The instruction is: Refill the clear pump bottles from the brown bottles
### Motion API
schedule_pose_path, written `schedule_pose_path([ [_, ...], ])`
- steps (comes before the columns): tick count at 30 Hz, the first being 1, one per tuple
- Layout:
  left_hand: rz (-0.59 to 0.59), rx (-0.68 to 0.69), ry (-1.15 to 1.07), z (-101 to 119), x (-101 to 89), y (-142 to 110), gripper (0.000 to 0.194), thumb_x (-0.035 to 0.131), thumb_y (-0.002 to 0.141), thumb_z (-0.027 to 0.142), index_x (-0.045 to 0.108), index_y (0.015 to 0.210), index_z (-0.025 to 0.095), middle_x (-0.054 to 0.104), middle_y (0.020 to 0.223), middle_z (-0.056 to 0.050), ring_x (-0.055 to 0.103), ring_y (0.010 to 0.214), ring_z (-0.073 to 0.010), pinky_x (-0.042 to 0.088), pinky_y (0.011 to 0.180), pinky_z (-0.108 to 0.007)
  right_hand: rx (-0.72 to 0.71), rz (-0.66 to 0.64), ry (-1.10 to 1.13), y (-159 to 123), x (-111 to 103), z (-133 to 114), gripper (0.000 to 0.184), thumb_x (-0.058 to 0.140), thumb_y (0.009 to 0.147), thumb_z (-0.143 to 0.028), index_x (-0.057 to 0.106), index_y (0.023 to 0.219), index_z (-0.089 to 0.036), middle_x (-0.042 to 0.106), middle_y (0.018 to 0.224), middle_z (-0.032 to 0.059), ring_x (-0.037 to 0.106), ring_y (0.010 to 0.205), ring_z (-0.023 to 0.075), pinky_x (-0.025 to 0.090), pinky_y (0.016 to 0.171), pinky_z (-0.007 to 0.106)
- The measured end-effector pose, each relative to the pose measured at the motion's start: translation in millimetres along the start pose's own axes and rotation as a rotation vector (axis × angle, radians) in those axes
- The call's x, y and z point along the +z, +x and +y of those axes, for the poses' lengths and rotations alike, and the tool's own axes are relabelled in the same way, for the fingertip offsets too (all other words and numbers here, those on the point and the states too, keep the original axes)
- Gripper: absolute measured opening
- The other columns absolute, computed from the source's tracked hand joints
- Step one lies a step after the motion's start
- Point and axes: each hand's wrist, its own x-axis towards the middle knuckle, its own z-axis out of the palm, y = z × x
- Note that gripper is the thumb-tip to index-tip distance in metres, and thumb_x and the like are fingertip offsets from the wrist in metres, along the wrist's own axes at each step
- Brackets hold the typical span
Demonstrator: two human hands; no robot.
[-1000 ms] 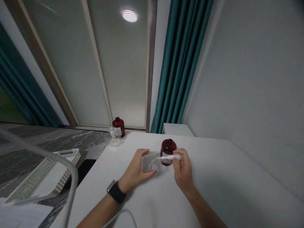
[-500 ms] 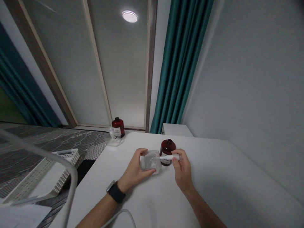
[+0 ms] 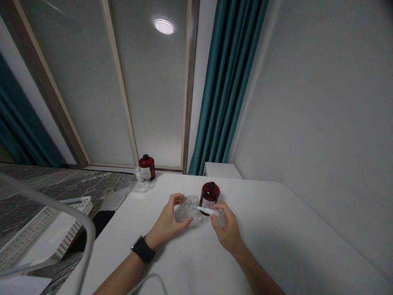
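My left hand [image 3: 168,221] grips a clear, crinkled plastic bag [image 3: 188,208] between thumb and fingers. In my right hand [image 3: 227,227], a slim white pump [image 3: 205,209] is pinched, its thin end pointing left toward the bag. Some clear, see-through material shows beside the right fingers. Just behind the hands stands a dark red bottle [image 3: 210,190] with a white label, upright on the white table [image 3: 260,237]. Its lower part is partly covered by the right fingers and the pump.
A second red bottle [image 3: 147,166] with a black cap stands at the far left table corner, beside clear plastic wrapping [image 3: 141,184]. A white perforated basket [image 3: 46,229] lies lower left. A grey curved bar [image 3: 89,233] and a cable [image 3: 153,275] are in the foreground.
The view has shifted slightly. My right hand has turned and lowered a little, so the pump now slants down to the right. Both hands keep their hold.
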Motion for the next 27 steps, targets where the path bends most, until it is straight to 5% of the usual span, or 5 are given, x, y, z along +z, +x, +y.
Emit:
schedule_pose_path([
  [16,-0.036,-0.073,-0.049,-4,3.2,3,0.047,0.075,0.070,0.024,0.053,0.111,0.020,0.065,0.107,-0.008,0.064,0.103,-0.0259,0.049,0.099,-0.048,0.319,0.111,0.202,-7,-19,31,0.027,0.069,0.081,-0.045,0.058,0.081,-0.021,0.064,0.073,0.0012,0.062,0.070,0.0182,0.050,0.063,0.030],
  [27,-0.071,-0.065,0.002,-9,4.5,3,0.049,0.075,0.072,0.025,0.050,0.114,0.020,0.065,0.111,-0.009,0.065,0.106,-0.0267,0.049,0.099,-0.048,0.333,0.074,0.078,2,-47,74,0.044,0.068,0.081,-0.049,0.057,0.110,-0.019,0.073,0.085,0.0075,0.070,0.076,0.0224,0.057,0.072,0.039],
])
